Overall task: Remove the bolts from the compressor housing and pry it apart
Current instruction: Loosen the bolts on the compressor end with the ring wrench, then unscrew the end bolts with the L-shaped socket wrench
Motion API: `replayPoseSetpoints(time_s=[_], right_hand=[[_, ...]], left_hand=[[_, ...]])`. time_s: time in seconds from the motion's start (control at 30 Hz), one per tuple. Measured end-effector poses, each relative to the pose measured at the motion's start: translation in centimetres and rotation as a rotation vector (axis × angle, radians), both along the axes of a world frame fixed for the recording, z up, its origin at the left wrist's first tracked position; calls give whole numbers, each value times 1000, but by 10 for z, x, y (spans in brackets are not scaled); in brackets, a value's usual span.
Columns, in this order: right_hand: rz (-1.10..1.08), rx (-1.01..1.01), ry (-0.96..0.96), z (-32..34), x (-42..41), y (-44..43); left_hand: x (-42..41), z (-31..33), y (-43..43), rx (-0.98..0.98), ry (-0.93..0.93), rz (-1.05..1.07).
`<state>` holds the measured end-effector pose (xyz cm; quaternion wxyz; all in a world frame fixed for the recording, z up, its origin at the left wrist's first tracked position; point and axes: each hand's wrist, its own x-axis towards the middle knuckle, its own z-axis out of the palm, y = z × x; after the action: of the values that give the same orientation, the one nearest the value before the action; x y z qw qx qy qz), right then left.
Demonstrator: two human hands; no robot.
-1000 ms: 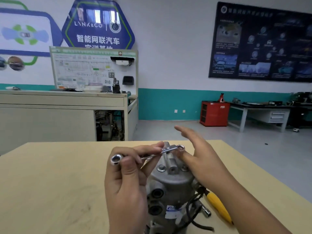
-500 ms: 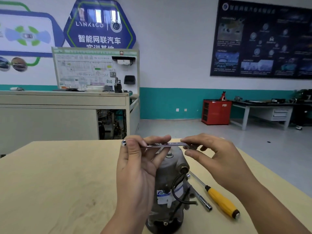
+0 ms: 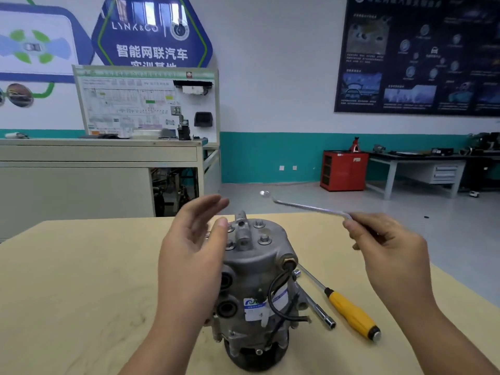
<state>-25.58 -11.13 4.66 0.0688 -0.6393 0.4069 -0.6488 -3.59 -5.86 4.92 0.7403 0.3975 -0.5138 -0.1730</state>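
the surface [image 3: 81, 280]: a pale wooden top, carrying all we list below. compressor housing [image 3: 257, 269]: a grey cast-metal body standing upright at the middle of the surface, its bolted end cap facing up and a labelled band round its waist. left hand [image 3: 189, 247]: raised beside the left of the end cap, fingers [image 3: 216, 203] straight and spread wide, holding nothing; we cannot tell whether the thumb touches the cap rim. right hand [image 3: 389, 247]: lifted well to the right of the housing, fingers [image 3: 351, 226] pinching one end of the ring wrench. screwdriver [image 3: 351, 309]: yellow handle, lying on the surface just right of the housing, shaft pointing toward it. ring wrench [image 3: 305, 207]: a slim offset bar held in the air, its free ring above and apart from the cap. socket bar [image 3: 316, 307]: a short steel piece lying between housing and screwdriver. black cable [image 3: 273, 296]: looped down the housing's right side. bolts [image 3: 264, 239]: several hex heads, all seated in the cap. we judge the unbolting step to be in hand, with no bolt out yet; the next move calls for the left hand to steady the housing and the ring to be lowered squarely over one head before turning.
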Motion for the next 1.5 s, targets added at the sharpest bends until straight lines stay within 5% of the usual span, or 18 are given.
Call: replayPoseSetpoints(time_s=[0.13,0.4,0.67,0.93,1.1,1.3,1.5], right_hand=[[-76,294,-66,-45,-12,-7],[-147,603,78,-106,8,-13],[-141,839,764,-93,26,-17],[-268,684,843,-99,21,-23],[-264,848,1025,-99,30,-35],[-237,939,989,-90,32,-43],[-180,768,611,-74,27,-47]], left_hand=[[11,-11,-4,250,-209,96],[10,-25,-7,408,28,-255],[16,-30,-11,402,109,-410],[16,-34,-13,377,125,-415],[18,-37,-15,378,121,-398],[18,-37,-19,363,114,-376],[19,-37,-21,356,73,-320]])
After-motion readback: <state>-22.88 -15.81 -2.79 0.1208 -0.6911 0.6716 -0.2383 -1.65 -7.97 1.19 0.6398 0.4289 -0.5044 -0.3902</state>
